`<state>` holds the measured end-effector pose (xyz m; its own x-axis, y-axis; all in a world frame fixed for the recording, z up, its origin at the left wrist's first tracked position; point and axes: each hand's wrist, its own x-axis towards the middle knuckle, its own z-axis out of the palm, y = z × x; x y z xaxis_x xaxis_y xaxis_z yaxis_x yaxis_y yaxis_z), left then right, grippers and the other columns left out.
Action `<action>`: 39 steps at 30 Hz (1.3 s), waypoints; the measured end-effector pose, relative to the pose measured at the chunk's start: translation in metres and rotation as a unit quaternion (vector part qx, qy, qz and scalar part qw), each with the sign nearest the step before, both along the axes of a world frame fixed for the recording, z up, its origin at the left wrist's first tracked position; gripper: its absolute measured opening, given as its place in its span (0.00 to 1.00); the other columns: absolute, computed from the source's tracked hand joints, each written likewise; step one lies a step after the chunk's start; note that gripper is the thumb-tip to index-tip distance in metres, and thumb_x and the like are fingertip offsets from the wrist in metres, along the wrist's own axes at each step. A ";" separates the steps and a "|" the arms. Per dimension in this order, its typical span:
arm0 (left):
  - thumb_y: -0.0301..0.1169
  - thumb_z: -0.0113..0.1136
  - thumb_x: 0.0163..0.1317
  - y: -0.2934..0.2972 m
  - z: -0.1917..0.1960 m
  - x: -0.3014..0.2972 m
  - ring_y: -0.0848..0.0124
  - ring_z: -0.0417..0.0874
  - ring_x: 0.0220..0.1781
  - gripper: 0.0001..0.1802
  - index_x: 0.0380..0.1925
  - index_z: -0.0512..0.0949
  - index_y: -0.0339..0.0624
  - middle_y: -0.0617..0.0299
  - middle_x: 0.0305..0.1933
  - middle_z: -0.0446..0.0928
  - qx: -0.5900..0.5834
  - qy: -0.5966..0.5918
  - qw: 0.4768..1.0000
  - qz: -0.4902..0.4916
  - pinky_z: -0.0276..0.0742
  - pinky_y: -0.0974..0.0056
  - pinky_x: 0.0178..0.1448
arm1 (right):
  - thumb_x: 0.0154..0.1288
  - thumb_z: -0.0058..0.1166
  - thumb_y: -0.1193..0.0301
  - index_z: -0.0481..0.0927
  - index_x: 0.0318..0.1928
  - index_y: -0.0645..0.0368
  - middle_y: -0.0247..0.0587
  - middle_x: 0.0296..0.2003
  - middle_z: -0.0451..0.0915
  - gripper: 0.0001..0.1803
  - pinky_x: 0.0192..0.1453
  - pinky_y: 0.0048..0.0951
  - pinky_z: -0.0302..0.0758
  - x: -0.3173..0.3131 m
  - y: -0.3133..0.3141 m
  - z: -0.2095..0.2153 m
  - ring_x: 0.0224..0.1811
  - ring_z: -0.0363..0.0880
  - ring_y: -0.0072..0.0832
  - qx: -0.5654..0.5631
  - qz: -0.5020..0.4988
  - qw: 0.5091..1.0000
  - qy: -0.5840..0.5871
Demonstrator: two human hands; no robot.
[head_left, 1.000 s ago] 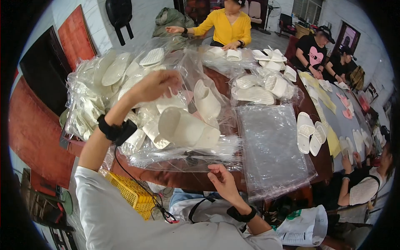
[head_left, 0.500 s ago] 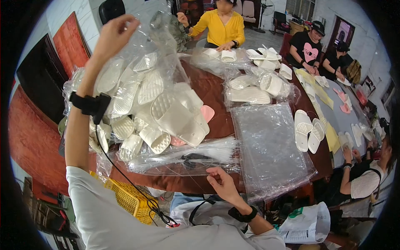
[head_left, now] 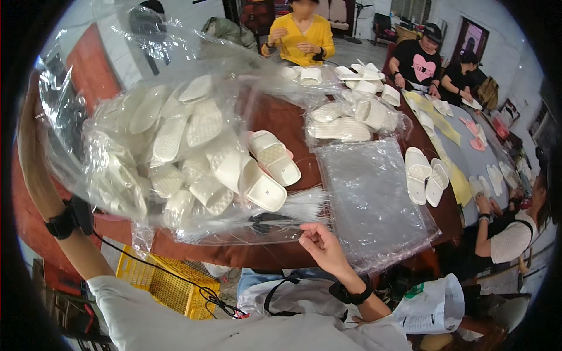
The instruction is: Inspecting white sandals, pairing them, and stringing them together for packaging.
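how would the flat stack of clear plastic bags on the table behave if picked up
The flat stack of clear, shiny plastic bags would probably be floppy, as its sheets look thin and creased. The glossy layers may slip over each other, since their edges sit unevenly. It's likely light, lying so flat.

Dark lettering crosses the pink heart (head_left: 422,68) on a black shirt (head_left: 404,60), upper right. Small print lines a white bag (head_left: 430,304), lower right. A white slipper (head_left: 267,193) near the centre bears a tiny mark, too small to read.
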<state>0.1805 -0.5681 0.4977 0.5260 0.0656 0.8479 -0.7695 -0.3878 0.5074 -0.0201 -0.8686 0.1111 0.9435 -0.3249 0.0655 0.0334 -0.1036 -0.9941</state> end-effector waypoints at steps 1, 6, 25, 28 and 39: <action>0.46 0.60 0.63 0.000 -0.008 0.000 0.80 0.65 0.29 0.25 0.50 0.73 0.36 0.68 0.35 0.70 -0.057 0.036 0.998 -0.012 0.57 0.73 0.28 | 0.65 0.57 0.73 0.73 0.53 0.59 0.33 0.39 0.77 0.17 0.38 0.21 0.74 -0.003 -0.005 0.005 0.38 0.75 0.17 0.029 0.003 1.000 -0.008; 0.42 0.53 0.69 0.016 -0.065 0.060 0.75 0.75 0.49 0.20 0.55 0.77 0.45 0.67 0.50 0.76 -0.099 0.211 0.952 -0.200 0.70 0.70 0.54 | 0.63 0.59 0.74 0.69 0.59 0.56 0.36 0.47 0.76 0.24 0.45 0.20 0.73 -0.017 -0.029 0.048 0.46 0.75 0.19 0.099 0.011 0.993 -0.063; 0.41 0.49 0.70 -0.273 -0.320 0.071 0.62 0.78 0.52 0.22 0.57 0.71 0.40 0.50 0.51 0.76 0.515 0.168 0.765 -0.349 0.72 0.61 0.56 | 0.67 0.53 0.76 0.78 0.39 0.63 0.29 0.31 0.76 0.04 0.36 0.19 0.73 -0.148 -0.146 -0.004 0.31 0.73 0.15 -0.002 -0.268 0.963 0.023; 0.45 0.48 0.70 -0.307 -0.330 0.073 0.57 0.75 0.59 0.25 0.58 0.71 0.37 0.51 0.56 0.75 0.472 0.211 0.766 -0.382 0.68 0.60 0.63 | 0.67 0.54 0.75 0.78 0.39 0.63 0.28 0.29 0.76 0.04 0.35 0.19 0.71 -0.147 -0.148 0.001 0.31 0.73 0.14 -0.011 -0.255 0.966 0.050; 0.34 0.60 0.64 -0.368 -0.369 0.076 0.78 0.78 0.32 0.11 0.37 0.80 0.35 0.64 0.30 0.80 0.304 0.413 0.698 -0.500 0.75 0.71 0.37 | 0.66 0.52 0.77 0.76 0.45 0.64 0.29 0.32 0.76 0.08 0.37 0.17 0.69 -0.136 -0.148 0.012 0.33 0.72 0.14 -0.069 -0.343 0.937 -0.012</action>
